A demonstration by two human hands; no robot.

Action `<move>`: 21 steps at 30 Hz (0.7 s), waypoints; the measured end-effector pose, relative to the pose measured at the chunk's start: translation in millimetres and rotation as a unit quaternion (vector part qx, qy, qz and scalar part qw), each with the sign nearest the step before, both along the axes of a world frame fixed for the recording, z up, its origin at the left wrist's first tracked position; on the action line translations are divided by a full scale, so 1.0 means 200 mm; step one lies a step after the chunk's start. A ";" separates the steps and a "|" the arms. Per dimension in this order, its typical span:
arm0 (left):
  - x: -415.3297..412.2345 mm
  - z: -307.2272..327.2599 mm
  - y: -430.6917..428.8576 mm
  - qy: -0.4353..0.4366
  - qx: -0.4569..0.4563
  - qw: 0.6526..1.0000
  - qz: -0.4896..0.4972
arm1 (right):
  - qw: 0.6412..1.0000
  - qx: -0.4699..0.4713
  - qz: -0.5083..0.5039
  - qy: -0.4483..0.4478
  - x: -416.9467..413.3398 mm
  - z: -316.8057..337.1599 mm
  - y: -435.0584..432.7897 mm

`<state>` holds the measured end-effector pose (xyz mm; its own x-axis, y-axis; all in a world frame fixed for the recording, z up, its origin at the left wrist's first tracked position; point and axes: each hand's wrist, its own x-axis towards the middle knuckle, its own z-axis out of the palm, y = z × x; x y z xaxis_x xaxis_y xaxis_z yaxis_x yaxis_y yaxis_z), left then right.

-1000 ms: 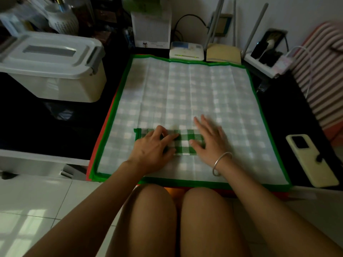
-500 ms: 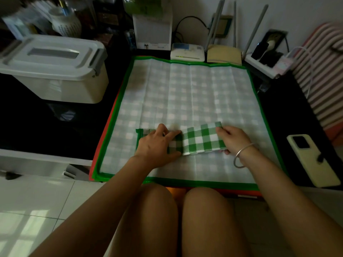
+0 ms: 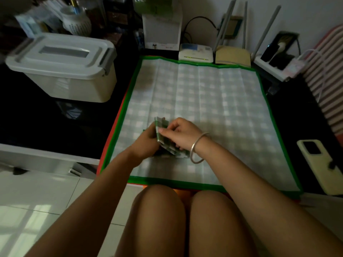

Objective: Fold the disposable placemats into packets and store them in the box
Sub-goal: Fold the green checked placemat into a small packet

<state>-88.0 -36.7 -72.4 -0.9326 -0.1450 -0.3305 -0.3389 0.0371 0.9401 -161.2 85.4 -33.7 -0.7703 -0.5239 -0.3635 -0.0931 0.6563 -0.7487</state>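
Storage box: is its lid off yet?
No, the lid sits flat on the storage box, covering its whole top.

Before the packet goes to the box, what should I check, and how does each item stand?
1. Both hands on the folded placemat: ok. The left hand and right hand grip it.
2. Fold pressed flat into a packet: not ok. It is raised at a tilt between the hands.
3. Storage box open: not ok. Its lid is on.
4. Box latches released: cannot tell.
5. Spread placemat lying flat for the next fold: ok.
6. Phone off the mat: ok. It lies apart, past the right edge.
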 end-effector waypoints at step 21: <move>0.17 -0.13 -0.14 -0.033 -0.380 0.913 0.143 | 0.972 0.133 0.167 0.101 0.08 -0.11 -0.09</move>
